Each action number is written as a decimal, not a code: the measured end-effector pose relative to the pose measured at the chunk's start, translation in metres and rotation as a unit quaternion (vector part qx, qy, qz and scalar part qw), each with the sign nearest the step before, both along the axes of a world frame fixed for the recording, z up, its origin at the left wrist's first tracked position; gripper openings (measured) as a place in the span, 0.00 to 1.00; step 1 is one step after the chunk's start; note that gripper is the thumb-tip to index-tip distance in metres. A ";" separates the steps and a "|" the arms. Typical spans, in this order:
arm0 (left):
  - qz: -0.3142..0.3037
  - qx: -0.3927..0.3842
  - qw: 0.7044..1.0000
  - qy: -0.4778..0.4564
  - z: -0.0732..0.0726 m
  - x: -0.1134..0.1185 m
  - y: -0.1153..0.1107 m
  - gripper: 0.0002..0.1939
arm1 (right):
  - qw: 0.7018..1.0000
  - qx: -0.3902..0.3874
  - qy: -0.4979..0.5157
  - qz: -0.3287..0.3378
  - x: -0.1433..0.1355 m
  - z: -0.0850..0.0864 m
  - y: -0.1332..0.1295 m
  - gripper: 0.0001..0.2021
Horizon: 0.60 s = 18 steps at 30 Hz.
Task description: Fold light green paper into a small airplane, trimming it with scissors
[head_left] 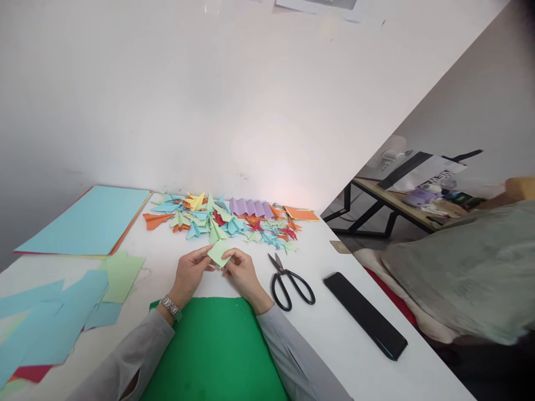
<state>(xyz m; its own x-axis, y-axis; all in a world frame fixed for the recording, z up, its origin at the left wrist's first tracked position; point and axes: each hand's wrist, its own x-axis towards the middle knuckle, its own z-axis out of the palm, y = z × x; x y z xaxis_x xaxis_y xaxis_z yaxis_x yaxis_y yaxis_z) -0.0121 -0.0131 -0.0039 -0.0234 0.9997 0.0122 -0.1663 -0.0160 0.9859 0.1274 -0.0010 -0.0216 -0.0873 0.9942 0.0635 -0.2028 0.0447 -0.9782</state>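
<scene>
A small light-green piece of paper is held up between my two hands, above the white table. My left hand, with a metal watch on its wrist, pinches the paper's left side. On the other side, my right hand grips the right edge between thumb and fingers. Just beyond the hands lies a heap of folded paper pieces in several colours, with a pleated purple paper among them. Black-handled scissors rest to the right, blades slightly apart.
Large blue sheets are stacked at the back left, with loose blue and green paper pieces in front. A green mat lies under my forearms. A long black case sits at right. Beyond stands a wooden side table with a bag.
</scene>
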 end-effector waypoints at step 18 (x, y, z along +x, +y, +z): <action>0.027 -0.016 0.999 0.020 0.001 -0.001 0.000 0.12 | 1.000 -0.014 -0.005 -0.002 0.002 -0.001 0.001 0.03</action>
<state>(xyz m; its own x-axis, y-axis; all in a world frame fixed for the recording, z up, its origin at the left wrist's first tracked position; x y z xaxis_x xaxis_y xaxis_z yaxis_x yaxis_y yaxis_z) -0.0131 -0.0132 -0.0029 -0.0776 0.9968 -0.0173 -0.1257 0.0075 0.9920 0.1291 -0.0003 -0.0224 -0.0847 0.9958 0.0355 -0.1924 0.0186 -0.9811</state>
